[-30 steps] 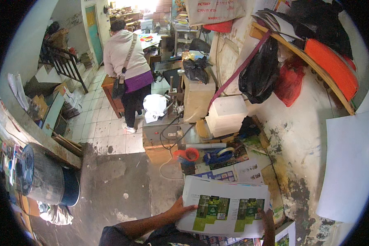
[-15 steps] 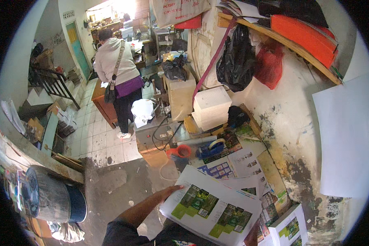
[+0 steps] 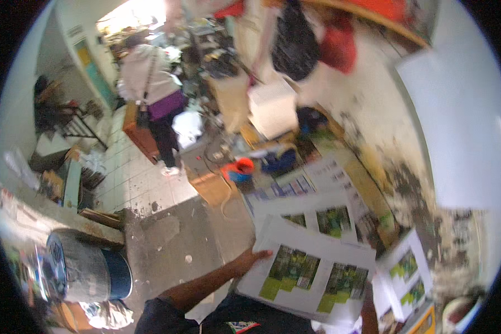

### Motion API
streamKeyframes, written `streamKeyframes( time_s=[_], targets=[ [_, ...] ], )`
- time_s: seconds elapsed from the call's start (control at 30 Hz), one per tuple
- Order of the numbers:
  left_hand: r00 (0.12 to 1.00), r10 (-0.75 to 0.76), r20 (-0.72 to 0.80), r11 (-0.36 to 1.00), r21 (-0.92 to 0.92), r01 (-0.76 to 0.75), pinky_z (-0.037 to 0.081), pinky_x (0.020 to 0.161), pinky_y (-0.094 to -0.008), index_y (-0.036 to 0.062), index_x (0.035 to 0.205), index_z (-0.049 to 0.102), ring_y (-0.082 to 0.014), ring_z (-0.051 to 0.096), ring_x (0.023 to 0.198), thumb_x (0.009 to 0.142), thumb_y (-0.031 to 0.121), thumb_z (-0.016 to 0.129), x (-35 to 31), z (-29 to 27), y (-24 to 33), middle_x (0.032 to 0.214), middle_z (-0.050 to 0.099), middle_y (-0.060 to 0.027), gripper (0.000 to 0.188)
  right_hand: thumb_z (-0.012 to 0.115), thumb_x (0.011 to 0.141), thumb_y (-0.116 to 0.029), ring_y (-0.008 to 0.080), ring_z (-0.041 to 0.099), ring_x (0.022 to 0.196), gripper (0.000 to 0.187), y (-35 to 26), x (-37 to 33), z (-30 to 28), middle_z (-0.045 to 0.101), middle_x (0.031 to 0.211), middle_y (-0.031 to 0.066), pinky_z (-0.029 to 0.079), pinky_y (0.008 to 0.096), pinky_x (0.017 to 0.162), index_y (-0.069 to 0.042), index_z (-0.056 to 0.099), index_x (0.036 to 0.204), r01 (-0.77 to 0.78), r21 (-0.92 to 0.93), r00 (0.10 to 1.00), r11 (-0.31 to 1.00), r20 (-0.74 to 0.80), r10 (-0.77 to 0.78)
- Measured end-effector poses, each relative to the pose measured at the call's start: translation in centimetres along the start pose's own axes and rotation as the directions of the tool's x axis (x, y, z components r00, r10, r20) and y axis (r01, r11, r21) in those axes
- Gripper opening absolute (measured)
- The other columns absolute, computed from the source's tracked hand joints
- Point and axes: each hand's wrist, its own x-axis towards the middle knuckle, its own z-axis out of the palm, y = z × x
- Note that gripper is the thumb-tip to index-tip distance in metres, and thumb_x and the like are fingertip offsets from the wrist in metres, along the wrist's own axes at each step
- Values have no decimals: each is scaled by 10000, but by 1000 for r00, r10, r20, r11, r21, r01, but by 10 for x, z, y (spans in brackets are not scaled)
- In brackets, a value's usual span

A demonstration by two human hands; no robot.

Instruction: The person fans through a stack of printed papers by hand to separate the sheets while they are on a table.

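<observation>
A stack of white printed sheets (image 3: 317,284) with green and dark pictures is held in front of my body. My left hand (image 3: 253,260) grips its left edge, thumb on top and the other fingers hidden beneath. My right hand (image 3: 369,309) is at the right edge of the stack, its fingers mostly hidden. Just beyond lie more sheets (image 3: 335,222) with similar pictures, spread on the worktable. To the right of my right hand rests another pile of the same printed sheets (image 3: 406,267), tilted.
A blue tape dispenser (image 3: 278,160) and an orange ring-shaped thing (image 3: 242,167) sit beyond the sheets, near a tall block of blank paper (image 3: 274,108). A drum (image 3: 89,267) stands at lower left. Another person (image 3: 153,72) stands at far left, back turned. Black and red bags hang on the wall.
My view has shifted, blurring the scene. The held stack now sits a little lower and further right, and the printed sheets lying behind it show more. Both hands stay at the stack.
</observation>
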Motion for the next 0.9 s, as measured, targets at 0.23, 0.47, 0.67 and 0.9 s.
streamKeyframes(
  time_s=[0.23, 0.47, 0.67, 0.9],
  targets=[
    [903, -326, 282, 946, 104, 308, 568, 967, -406, -13, 1389, 560, -289, 723, 1065, 984, 519, 635, -34, 125, 51, 1239, 701, -180, 673, 609, 976, -579, 269, 706, 1003, 628, 47, -178, -80, 705, 1185, 121, 584, 440, 881, -80, 602, 1356, -27, 106, 966, 994, -253, 53],
    [676, -611, 413, 790, 377, 484, 543, 1018, -398, 1, 1427, 543, -296, 687, 1164, 1043, 464, 540, -10, 224, 25, 1332, 667, -194, 601, 540, 1002, -633, 224, 686, 1071, 657, 110, -309, -130, 705, 1236, 104, 557, 386, 928, -104, 610, 1385, -122, 102, 939, 987, -312, 148],
    [625, -701, 344, 686, 564, 459, 404, 1148, -525, 86, 1553, 424, -378, 520, 1380, 876, 688, 690, 3, 250, 7, 1527, 511, -212, 945, 669, 980, -467, 246, 576, 1298, 696, 167, -347, -171, 548, 1478, 148, 462, 405, 1087, -140, 441, 1550, -66, 288, 934, 955, -320, 161],
    [747, -593, 300, 710, 633, 309, 359, 1177, -543, 133, 1627, 307, -318, 411, 1481, 911, 818, 502, 21, 227, 3, 1648, 376, -159, 1009, 505, 1020, -646, 271, 500, 1396, 810, 193, -357, -216, 459, 1590, 129, 413, 444, 1142, -139, 333, 1628, -130, 373, 917, 919, -308, 255]
  ],
)
